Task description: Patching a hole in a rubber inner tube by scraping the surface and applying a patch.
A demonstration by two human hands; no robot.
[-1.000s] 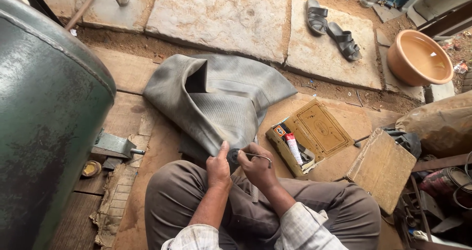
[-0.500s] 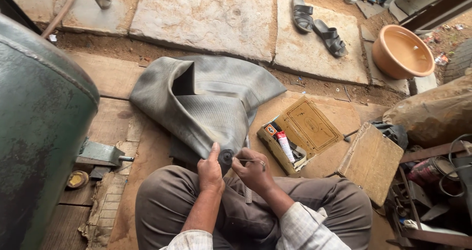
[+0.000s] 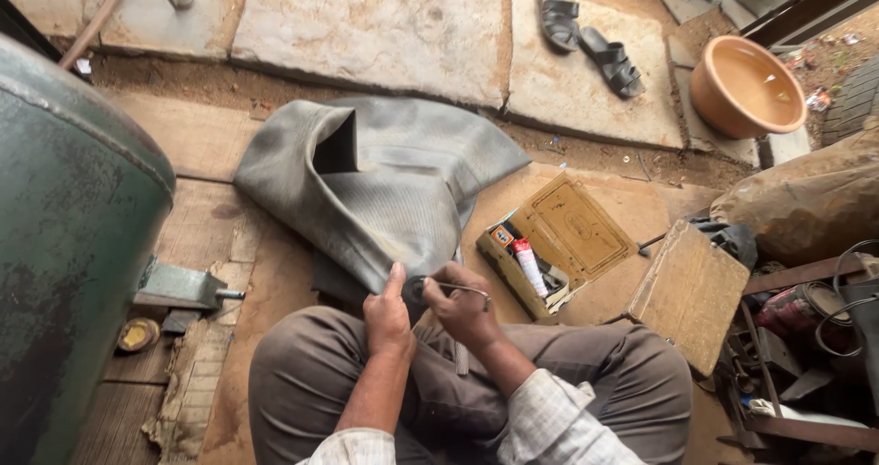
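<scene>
**Working a thin metal tool at the tube's near edge, hands barely shifted**

Holding pattern mostly. Over the last second the view has slid a little, but both hands sit at the same spot on the grey rubber inner tube (image 3: 385, 190), at its near end just above the person's crossed knees. Left hand (image 3: 387, 317) is pressed against the rubber, thumb stuck up, other fingers curled down on the fold; it has crept slightly closer to the right one. Right hand (image 3: 462, 309) is closed, pinching a thin metal tool (image 3: 458, 288) whose tip meets a small dark round spot on the tube, maybe the valve, too small to tell.

Tube lies flattened and folded on the wooden floor (image 3: 211, 227), far end reaching toward the stone slabs (image 3: 385, 26). No change in its lie across the three frames.

Judgement: work at that one spot is ongoing, not finished; grip and contact unchanged means same step.

Around: open box with a small tube inside (image 3: 554, 245) just right of the hands, loose wooden board (image 3: 687, 291) beyond it, green tank (image 3: 64, 245) at the left edge, sandals (image 3: 586, 39) and an orange basin (image 3: 746, 85) well apart on the far side.
</scene>
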